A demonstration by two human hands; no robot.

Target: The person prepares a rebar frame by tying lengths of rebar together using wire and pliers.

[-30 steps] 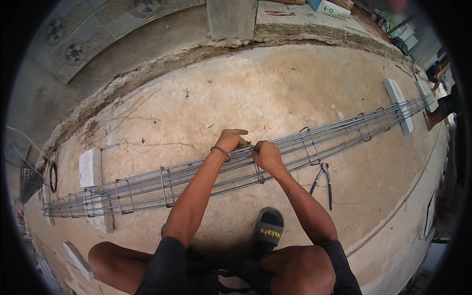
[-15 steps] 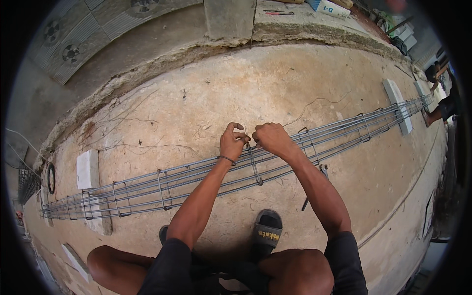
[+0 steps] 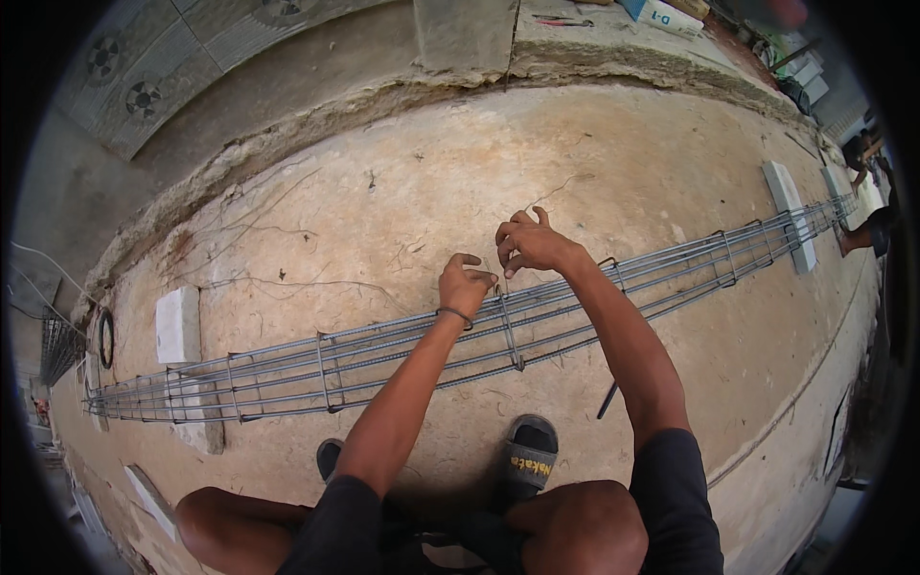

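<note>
A long rebar cage (image 3: 383, 347) of steel bars and square stirrups runs across in front of me. My left hand (image 3: 467, 286) is at the cage's far upper bar, thumb and forefinger pinched on a thin tie wire (image 3: 505, 280) beside the top of a stirrup (image 3: 511, 331). Just right of it and raised a little above the bars, my right hand (image 3: 532, 243) has thumb and forefinger bent together on wire, its other fingers loosely spread. A thin strand (image 3: 561, 188) trails beyond the right hand. The exact grip points are too small to see clearly.
White blocks (image 3: 178, 326) prop the cage's left end, and another block (image 3: 792, 216) its right. A dark tool handle (image 3: 607, 400) shows beside my right forearm. Another person (image 3: 867, 230) is at the far right end. A broken concrete ledge (image 3: 632, 65) borders the far side.
My right hand has lifted up and away from the stirrup, its fingers loosening from a tight fist. The trailing wire has moved with it. My left hand stays by the stirrup.
</note>
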